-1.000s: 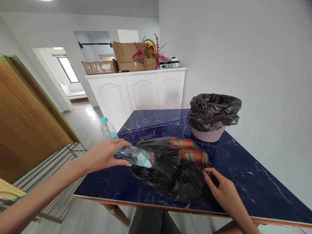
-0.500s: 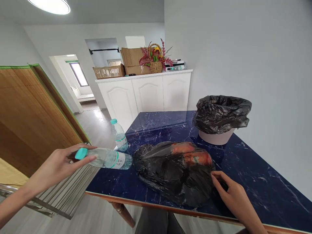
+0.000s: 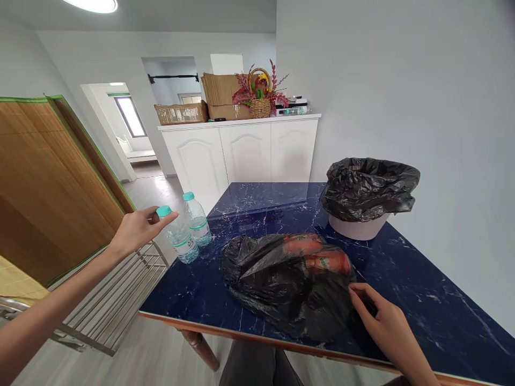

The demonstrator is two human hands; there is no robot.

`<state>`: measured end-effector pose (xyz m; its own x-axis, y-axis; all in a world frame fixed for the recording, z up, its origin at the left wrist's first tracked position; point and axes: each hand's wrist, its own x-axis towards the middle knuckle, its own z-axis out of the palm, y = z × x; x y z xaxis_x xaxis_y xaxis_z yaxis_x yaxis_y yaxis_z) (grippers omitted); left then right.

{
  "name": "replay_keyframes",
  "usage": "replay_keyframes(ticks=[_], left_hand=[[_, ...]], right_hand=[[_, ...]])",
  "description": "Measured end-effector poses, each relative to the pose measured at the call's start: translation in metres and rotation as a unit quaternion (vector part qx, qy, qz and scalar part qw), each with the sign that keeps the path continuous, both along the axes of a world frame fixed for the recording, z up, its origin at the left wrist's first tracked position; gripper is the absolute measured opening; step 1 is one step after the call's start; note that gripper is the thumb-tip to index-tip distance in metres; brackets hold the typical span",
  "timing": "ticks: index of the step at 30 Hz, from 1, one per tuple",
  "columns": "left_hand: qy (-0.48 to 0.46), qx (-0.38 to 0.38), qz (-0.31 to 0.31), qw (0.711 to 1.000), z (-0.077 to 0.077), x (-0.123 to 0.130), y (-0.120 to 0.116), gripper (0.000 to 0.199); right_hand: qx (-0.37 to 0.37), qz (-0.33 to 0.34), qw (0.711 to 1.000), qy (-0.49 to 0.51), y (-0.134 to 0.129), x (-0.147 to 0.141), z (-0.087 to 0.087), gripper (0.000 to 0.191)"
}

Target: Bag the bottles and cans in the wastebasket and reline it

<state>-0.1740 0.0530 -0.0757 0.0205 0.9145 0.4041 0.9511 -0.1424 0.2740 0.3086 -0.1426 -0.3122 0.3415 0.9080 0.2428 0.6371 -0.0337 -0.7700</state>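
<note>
At the table's left edge, my left hand (image 3: pixel 139 228) grips the neck of a clear water bottle (image 3: pixel 184 244) just under its teal cap. The bottle stands upright beside a second capped bottle (image 3: pixel 198 220). A black plastic bag (image 3: pixel 277 284) lies in the middle of the blue marbled table (image 3: pixel 265 201), with red-orange cans (image 3: pixel 328 262) showing through its thin film. My right hand (image 3: pixel 374 311) pinches the bag's right edge between thumb and fingers.
A pale bin (image 3: pixel 356 228) lined with a black bag stands at the table's back right. Beyond the table, a white cabinet (image 3: pixel 245 155) carries cardboard boxes (image 3: pixel 181 112) and a flower basket (image 3: pixel 260 107). A metal rack (image 3: pixel 116 305) is at the left.
My left hand has moved up and away from me, and the bottle in it has gone from lying tilted over the table to upright beside the other bottle. My right hand has stayed at the bag.
</note>
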Motion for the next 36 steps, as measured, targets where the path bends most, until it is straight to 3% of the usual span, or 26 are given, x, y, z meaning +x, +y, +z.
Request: replay_keyframes(ticks=[7, 10, 12, 13, 15, 18, 21, 24, 29, 33, 36], left_hand=[[0.007, -0.056, -0.003, 0.998, 0.0, -0.002, -0.002, 0.074], [0.001, 0.002, 0.009, 1.0, -0.008, -0.005, -0.021, 0.07], [0.001, 0.055, 0.006, 0.998, -0.022, -0.004, -0.037, 0.059], [0.008, 0.061, -0.017, 0.998, -0.032, -0.002, -0.045, 0.051], [0.038, 0.007, -0.13, 0.991, -0.056, 0.008, -0.056, 0.037], [0.074, -0.041, -0.316, 0.945, -0.098, 0.038, -0.055, 0.033], [0.106, -0.051, -0.407, 0.906, -0.132, 0.078, -0.036, 0.033], [0.101, -0.091, -0.45, 0.883, -0.149, 0.12, -0.015, 0.028], [0.06, -0.081, -0.43, 0.897, -0.139, 0.176, -0.001, 0.023], [-0.046, -0.041, -0.366, 0.929, -0.118, 0.206, -0.011, 0.033], [-0.1, -0.037, -0.33, 0.938, -0.105, 0.22, -0.023, 0.031]], right_hand=[[0.009, -0.008, 1.0, -0.014, 0.0, -0.001, -0.002, 0.044], [0.011, -0.012, 1.0, -0.018, 0.0, -0.002, -0.001, 0.043], [0.011, -0.013, 1.0, -0.018, 0.0, -0.002, -0.001, 0.043], [0.01, -0.014, 1.0, -0.017, 0.0, -0.002, -0.001, 0.043], [0.005, -0.011, 1.0, -0.016, -0.001, -0.002, -0.002, 0.042], [0.007, -0.011, 1.0, -0.013, 0.0, -0.002, -0.002, 0.042], [0.014, -0.014, 1.0, -0.012, 0.0, -0.004, 0.003, 0.042], [0.013, -0.013, 1.0, -0.011, -0.001, -0.006, 0.01, 0.043], [0.0, -0.009, 1.0, 0.001, 0.0, -0.006, 0.014, 0.042], [0.01, -0.012, 1.0, 0.02, -0.002, -0.005, 0.014, 0.041], [0.078, -0.058, 0.995, 0.037, -0.007, -0.013, 0.026, 0.035]])
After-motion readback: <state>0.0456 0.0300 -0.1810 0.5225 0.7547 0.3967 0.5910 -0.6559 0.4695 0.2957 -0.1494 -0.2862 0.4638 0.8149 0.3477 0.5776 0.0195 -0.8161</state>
